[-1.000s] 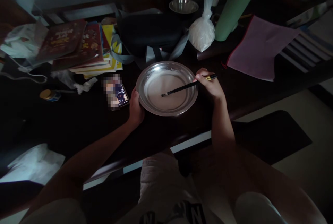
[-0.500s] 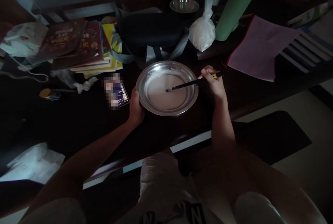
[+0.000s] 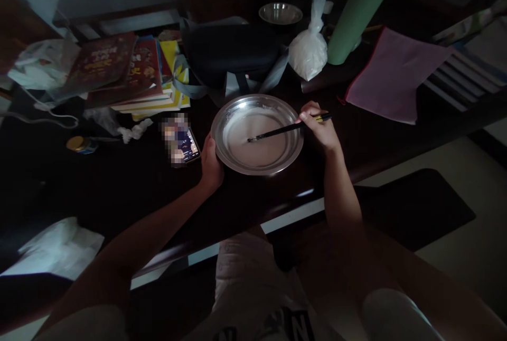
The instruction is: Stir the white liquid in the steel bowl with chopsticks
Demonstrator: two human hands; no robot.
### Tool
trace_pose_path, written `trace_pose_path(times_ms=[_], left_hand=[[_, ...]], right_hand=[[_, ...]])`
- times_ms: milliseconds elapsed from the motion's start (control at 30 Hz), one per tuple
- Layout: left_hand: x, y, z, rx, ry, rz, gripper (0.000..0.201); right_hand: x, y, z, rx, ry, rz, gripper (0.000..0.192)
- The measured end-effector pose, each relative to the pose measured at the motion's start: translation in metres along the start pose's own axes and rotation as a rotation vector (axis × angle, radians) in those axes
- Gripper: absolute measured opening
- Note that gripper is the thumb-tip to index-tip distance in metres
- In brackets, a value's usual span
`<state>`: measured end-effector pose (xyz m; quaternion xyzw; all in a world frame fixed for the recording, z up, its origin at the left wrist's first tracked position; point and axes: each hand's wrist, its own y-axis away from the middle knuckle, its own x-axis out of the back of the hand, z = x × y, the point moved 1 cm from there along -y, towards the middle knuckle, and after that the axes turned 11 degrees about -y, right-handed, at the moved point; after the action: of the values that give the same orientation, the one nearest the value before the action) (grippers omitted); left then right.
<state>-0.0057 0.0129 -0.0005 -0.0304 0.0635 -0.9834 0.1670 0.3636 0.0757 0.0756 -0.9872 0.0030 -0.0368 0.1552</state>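
Note:
A round metal basin [image 3: 257,168] sits on the dark table in front of me, with a pale, milky mixture [image 3: 257,153] spread over its bottom. My left hand [image 3: 212,161] grips the basin's left side, thumb at the rim and fingers hidden underneath or behind it. Held in my right hand [image 3: 320,125], over the right rim, are black chopsticks [image 3: 277,131] with gold bands near the top. Their tips slant down to the left into the mixture, close to the middle. Whether there is one stick or two is hard to make out.
Left of the basin lies a lit phone [image 3: 186,145]; beyond it are stacked books [image 3: 119,77] and a small jar [image 3: 81,144]. Behind stand a black bag [image 3: 232,53], a tied bag of white powder [image 3: 309,53], a green cylinder [image 3: 356,19] and another metal bowl [image 3: 280,13]. A pink pouch [image 3: 396,77] lies right.
The chopstick tips have shifted slightly left and down in the mixture, and my right hand has moved a little left. My left hand keeps its hold on the basin.

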Motion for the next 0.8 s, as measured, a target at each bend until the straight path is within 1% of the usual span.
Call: trace_pose_path(times_ms=[167, 233, 333, 400, 467, 533, 567, 700, 733, 800], left_hand=[[-0.0018, -0.0009, 0.0053, -0.015, -0.015, 0.012, 0.072], [-0.0032, -0.0012, 0.0053, -0.025, -0.013, 0.011, 0.074], [-0.0047, -0.0012, 0.0038, -0.021, -0.004, 0.006, 0.077], [-0.0050, -0.0010, 0.0026, -0.002, 0.006, 0.012, 0.077], [-0.0054, -0.0008, 0.0018, 0.014, 0.011, 0.023, 0.078], [-0.0060, -0.0007, 0.0016, 0.015, 0.011, 0.029, 0.080], [-0.0063, -0.0006, 0.0015, 0.010, 0.010, 0.027, 0.080], [-0.0073, -0.0001, 0.0005, -0.022, 0.011, 0.018, 0.079], [-0.0071, -0.0001, -0.0004, -0.022, 0.014, 0.022, 0.080], [-0.0064, -0.0004, -0.0030, -0.007, 0.023, 0.032, 0.080]], right_hand=[[0.0023, -0.0016, 0.0012, 0.024, -0.019, 0.118, 0.075], [0.0003, -0.0018, 0.0014, 0.021, -0.042, 0.094, 0.077], [-0.0049, -0.0022, 0.0009, 0.017, -0.041, 0.003, 0.080], [-0.0058, -0.0022, 0.0004, 0.016, -0.020, 0.013, 0.083], [-0.0041, -0.0018, -0.0003, 0.023, -0.016, 0.066, 0.084], [-0.0022, -0.0011, -0.0008, 0.027, -0.029, 0.095, 0.083], [-0.0020, -0.0008, -0.0009, 0.023, -0.034, 0.082, 0.082], [-0.0049, -0.0009, -0.0005, -0.013, -0.015, -0.040, 0.068], [-0.0050, -0.0010, -0.0006, -0.013, -0.009, -0.035, 0.064], [-0.0039, -0.0009, -0.0013, -0.008, -0.009, 0.025, 0.062]])
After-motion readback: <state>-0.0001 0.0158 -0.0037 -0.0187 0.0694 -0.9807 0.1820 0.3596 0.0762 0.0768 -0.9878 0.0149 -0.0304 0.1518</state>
